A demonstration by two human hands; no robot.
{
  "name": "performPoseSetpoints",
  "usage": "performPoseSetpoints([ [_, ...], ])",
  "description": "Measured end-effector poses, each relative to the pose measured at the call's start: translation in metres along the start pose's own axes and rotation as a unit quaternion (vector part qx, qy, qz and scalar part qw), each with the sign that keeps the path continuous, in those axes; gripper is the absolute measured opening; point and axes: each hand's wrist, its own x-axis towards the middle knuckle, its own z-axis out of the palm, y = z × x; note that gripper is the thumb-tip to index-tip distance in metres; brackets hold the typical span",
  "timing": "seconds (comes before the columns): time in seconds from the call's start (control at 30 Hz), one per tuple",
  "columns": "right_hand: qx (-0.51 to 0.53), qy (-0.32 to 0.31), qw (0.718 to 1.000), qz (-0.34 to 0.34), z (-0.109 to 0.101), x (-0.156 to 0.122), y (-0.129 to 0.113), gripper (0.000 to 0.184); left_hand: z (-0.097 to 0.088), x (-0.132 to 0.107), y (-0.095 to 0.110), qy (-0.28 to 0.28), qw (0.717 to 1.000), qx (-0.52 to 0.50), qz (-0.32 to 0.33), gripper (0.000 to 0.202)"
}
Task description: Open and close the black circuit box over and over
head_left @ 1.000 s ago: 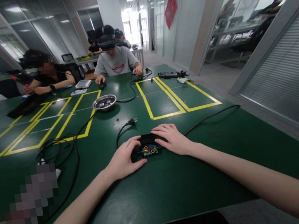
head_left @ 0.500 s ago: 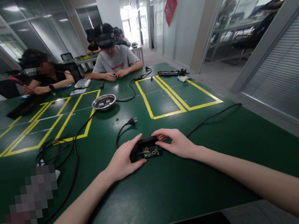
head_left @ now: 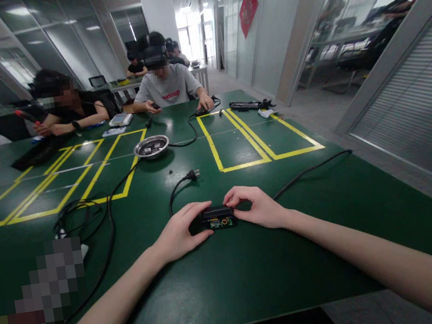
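Note:
A small black power adapter with its case open lies on the green table; a green circuit board with orange parts shows at its near side. My left hand grips its left end, thumb along the front. My right hand pinches its right end with curled fingers. A black lid part sits low over the board. Black cables leave the adapter on both sides: one ends in a plug beyond my left hand, the other runs off to the right.
A steel bowl with small parts stands farther back, inside yellow taped rectangles. Tangled black cables lie at the left. Other people sit at the table's far end and far left. The table's right edge drops to the floor.
The black lid has come down closer over the circuit board, hiding more of it. Both my hands have tightened onto the adapter's ends. The person opposite has moved their hands apart.

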Motion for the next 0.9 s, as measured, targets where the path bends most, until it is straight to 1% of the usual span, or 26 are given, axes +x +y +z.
performPoseSetpoints([
  [0.1,0.001,-0.020,0.999,-0.030,-0.003,-0.001,-0.001,0.009,0.001,0.000,0.001,-0.002,1.000,-0.007,0.018,0.051],
  [0.2,0.008,-0.045,0.998,-0.045,-0.006,-0.001,-0.002,0.013,0.002,0.001,0.004,0.001,0.999,-0.016,0.036,0.042],
  [0.33,-0.004,-0.069,0.996,-0.055,-0.009,-0.001,-0.002,0.017,0.002,0.001,0.005,0.005,0.999,-0.018,0.033,0.037],
  [0.5,-0.053,-0.102,0.991,-0.068,-0.012,-0.003,0.001,0.025,0.001,0.002,0.006,-0.002,0.999,-0.011,0.030,0.027],
  [0.57,-0.065,-0.104,0.990,-0.072,-0.012,-0.003,0.002,0.026,0.001,0.002,0.007,-0.001,0.999,-0.006,0.034,0.027],
  [0.67,-0.077,-0.095,0.989,-0.082,-0.011,-0.004,0.002,0.022,0.000,0.004,0.009,-0.005,0.999,0.017,0.033,0.027],
  [0.77,-0.105,-0.094,0.988,-0.064,-0.010,-0.003,0.000,0.021,-0.001,0.006,0.012,-0.019,0.999,0.048,0.015,0.022],
  [0.9,-0.158,-0.109,0.981,-0.027,-0.005,-0.001,-0.003,0.034,-0.001,0.009,0.017,-0.024,0.997,0.071,-0.014,0.019],
])
